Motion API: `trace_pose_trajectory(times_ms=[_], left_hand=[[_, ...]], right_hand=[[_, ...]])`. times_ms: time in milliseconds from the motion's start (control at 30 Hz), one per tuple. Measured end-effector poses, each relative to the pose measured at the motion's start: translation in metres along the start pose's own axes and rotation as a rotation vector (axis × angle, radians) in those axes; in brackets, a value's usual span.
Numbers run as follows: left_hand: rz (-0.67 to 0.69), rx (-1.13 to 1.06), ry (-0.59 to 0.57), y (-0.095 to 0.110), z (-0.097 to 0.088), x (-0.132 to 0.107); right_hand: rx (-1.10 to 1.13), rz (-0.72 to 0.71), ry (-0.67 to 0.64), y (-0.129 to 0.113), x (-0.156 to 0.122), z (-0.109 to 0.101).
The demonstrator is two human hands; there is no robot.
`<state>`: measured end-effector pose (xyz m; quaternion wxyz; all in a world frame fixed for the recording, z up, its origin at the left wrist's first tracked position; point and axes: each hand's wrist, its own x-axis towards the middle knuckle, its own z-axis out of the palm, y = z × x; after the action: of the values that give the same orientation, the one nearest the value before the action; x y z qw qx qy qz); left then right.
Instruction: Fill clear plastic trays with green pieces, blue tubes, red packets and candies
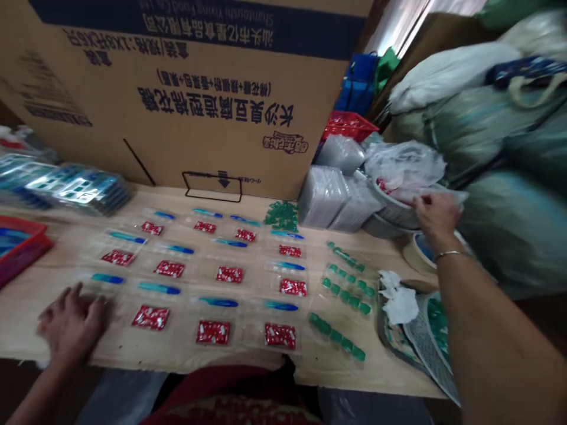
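Clear packets (153, 301) hold red sachets and blue sticks

Glossy clear plastic bags (217, 314) hold shiny red packets (213, 332) on a smooth pale wooden board (186, 354), before matt corrugated cardboard (190, 136).

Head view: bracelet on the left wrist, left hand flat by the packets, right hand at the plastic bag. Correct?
No: the bracelet is on the right wrist, not the left, as the head view shows. The rest stands: the left hand lies flat by the packets, and the right hand is at the plastic bag.
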<state>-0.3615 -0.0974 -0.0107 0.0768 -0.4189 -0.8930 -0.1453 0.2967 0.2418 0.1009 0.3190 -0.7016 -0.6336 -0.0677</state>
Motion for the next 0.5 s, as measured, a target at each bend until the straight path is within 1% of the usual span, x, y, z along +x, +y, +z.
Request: trace_pose_trajectory(times_ms=[33, 67, 100, 133, 167, 200, 267, 333, 367, 400, 433, 467, 500], left_hand=[[-0.075, 0.014, -0.034, 0.0, 0.001, 0.0], [-0.123, 0.018, -0.067, 0.0, 0.0, -0.001], [-0.145, 0.014, -0.086, 0.001, -0.002, -0.002], [-0.133, 0.007, -0.103, 0.003, -0.005, -0.004], [-0.116, 0.001, -0.104, 0.004, -0.008, -0.006], [-0.103, -0.002, -0.097, 0.005, -0.009, -0.008], [-0.083, 0.007, -0.071, 0.007, -0.009, -0.011], [-0.068, 0.022, -0.054, 0.006, -0.006, -0.012], [-0.057, 0.025, -0.051, 0.005, -0.003, -0.012], [-0.043, 0.024, -0.055, 0.003, -0.001, -0.011], [-0.035, 0.019, -0.057, 0.0, 0.001, -0.01], [-0.032, 0.011, -0.054, -0.003, 0.003, -0.008], [-0.03, 0.0, -0.043, -0.006, 0.003, -0.008]], right_hand=[[-0.004, -0.035, 0.027, -0.005, -0.007, -0.003], [-0.002, -0.084, 0.049, -0.011, -0.018, -0.004], [0.005, -0.146, 0.06, -0.021, -0.033, -0.003], [0.031, -0.22, 0.049, -0.033, -0.054, -0.001], [0.068, -0.3, 0.013, -0.047, -0.08, 0.003], [0.117, -0.394, -0.073, -0.063, -0.112, 0.008], [0.267, -0.593, -0.236, -0.096, -0.187, 0.02], [0.273, -0.706, -0.448, -0.127, -0.261, 0.034], [0.255, -0.745, -0.521, -0.139, -0.294, 0.04], [0.24, -0.767, -0.565, -0.15, -0.32, 0.045], [0.222, -0.772, -0.577, -0.158, -0.339, 0.048], [0.209, -0.768, -0.575, -0.163, -0.351, 0.05], [0.204, -0.752, -0.555, -0.166, -0.357, 0.05]])
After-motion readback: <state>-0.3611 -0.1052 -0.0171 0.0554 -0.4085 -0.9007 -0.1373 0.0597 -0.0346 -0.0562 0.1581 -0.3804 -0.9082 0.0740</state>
